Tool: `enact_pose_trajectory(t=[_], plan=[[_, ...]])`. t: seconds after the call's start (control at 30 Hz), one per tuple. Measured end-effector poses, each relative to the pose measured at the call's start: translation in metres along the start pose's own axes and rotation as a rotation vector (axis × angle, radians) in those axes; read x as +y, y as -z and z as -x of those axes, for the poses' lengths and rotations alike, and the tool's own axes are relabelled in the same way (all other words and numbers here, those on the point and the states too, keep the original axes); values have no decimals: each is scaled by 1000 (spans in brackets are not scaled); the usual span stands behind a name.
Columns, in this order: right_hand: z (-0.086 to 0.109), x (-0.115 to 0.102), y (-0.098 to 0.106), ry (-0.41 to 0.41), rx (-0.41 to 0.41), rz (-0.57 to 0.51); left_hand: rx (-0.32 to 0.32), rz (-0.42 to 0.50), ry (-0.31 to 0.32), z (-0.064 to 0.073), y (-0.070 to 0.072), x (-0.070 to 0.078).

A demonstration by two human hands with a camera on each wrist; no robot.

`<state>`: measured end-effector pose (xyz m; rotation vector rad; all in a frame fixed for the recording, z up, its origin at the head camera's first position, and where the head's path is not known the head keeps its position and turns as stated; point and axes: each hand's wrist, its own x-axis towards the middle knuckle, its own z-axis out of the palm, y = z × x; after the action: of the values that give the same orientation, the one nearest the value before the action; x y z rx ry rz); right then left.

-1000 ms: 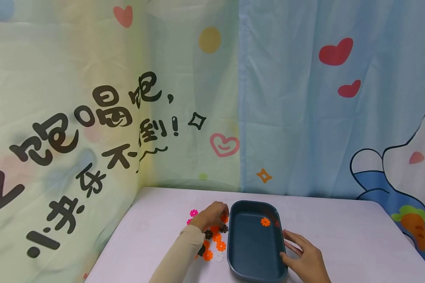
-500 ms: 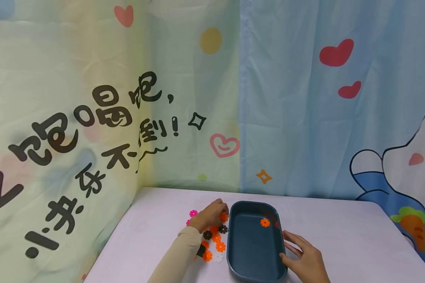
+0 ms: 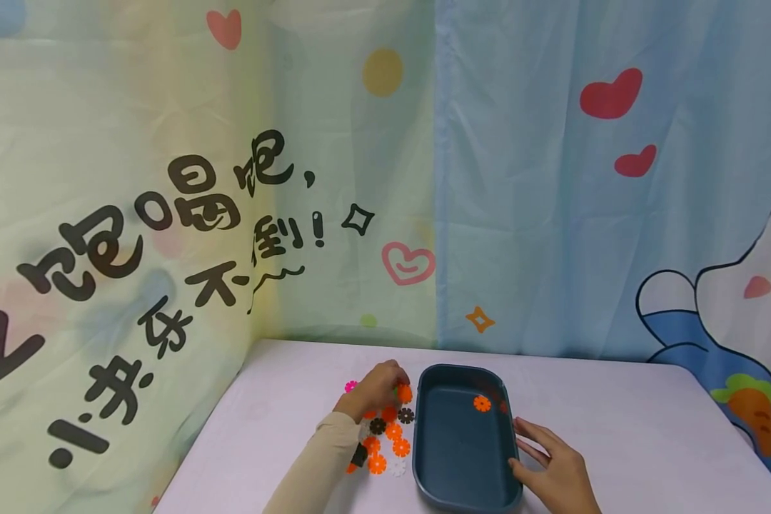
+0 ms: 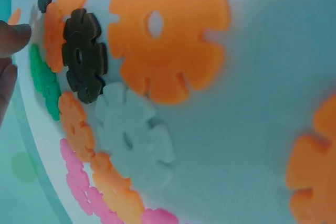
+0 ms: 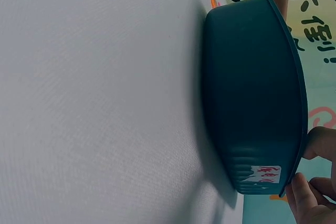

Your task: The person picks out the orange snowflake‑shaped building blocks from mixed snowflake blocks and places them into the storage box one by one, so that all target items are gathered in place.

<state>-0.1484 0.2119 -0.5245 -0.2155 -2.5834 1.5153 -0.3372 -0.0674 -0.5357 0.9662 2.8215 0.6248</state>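
Note:
A dark blue rectangular tray (image 3: 465, 457) stands on the table, with one orange snowflake disc (image 3: 482, 404) inside it. My right hand (image 3: 555, 467) holds the tray's right rim, thumb and fingers at the edge. Left of the tray lies a loose spread of orange, black, white, green and pink notched plastic discs (image 3: 377, 464). My left hand (image 3: 375, 389) reaches down over the far end of this spread, fingertips beside an orange disc (image 3: 405, 393). In the left wrist view only its fingertips (image 4: 13, 38) show, close to the discs; I cannot tell whether they grip one.
The table (image 3: 623, 428) has a pale cloth. Printed curtains (image 3: 520, 214) hang along its back and left side. In the right wrist view, the tray's outer wall (image 5: 252, 93) bears a small white label (image 5: 265, 174).
My left hand has shifted slightly left, showing more of the orange disc by its fingertips and a bit of green. My right hand and the tray have stayed in place.

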Motion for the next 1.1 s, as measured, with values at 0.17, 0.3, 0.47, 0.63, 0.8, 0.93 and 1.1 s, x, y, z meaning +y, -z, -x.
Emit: enact_pose_trajectory(t=[0.17, 0.3, 0.47, 0.63, 0.8, 0.93, 1.1], plan=[[-1, 0, 0, -19, -4, 15, 72, 68, -5, 0, 8, -2], [-1, -1, 0, -24, -7, 14, 120, 112, 3, -1, 16, -3], [0, -2, 1, -18, -10, 3, 166, 193, 1, -3, 25, 0], [0, -1, 1, -15, -10, -5, 226, 246, -33, -5, 30, 5], [0, 0, 0, -8, -10, -11, 258, 322, -48, -10, 33, 14], [0, 1, 0, -12, -9, -12, 281, 373, -57, -17, 33, 25], [-1, 0, -1, -25, -12, -14, 306, 432, -70, -25, 33, 36]])
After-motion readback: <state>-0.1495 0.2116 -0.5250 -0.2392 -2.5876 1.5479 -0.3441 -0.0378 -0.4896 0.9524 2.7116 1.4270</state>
